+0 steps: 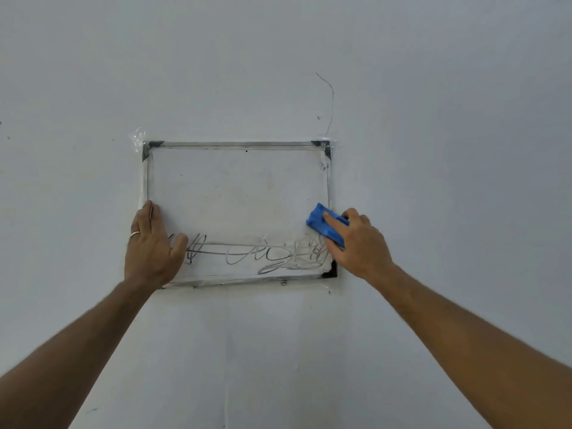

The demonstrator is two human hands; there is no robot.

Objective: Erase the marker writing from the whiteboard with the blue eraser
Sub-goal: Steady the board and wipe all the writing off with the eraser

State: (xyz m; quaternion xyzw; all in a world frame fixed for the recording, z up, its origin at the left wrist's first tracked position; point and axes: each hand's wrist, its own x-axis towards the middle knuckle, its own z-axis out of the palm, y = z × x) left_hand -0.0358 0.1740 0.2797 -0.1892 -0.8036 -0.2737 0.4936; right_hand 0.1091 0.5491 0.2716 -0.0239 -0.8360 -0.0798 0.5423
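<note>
The small rectangular whiteboard with a thin metal frame and dark corner caps (238, 193) hangs flat on a pale grey-white wall (433, 119), and everything else sits in relation to it. Grey marker writing, a looping scrawl crossed by long horizontal strokes (260, 252), runs along the board's lower band; the board's upper part shows only faint smudges. The blue block-shaped eraser (322, 222) lies against the board near its right edge, just above the right end of the writing, tilted. The right hand (356, 243) grips the eraser, fingers curled over its top and thumb below. The left hand (151, 243) rests flat on the board's lower left side, fingers straight, thumb spread toward the writing and covering its start; a pale ring (135, 234) shows on one finger. Clear tape (137, 139) crinkles at the board's upper left corner. Above the upper right corner, a thin dark wire (331, 100) curves up the wall.
</note>
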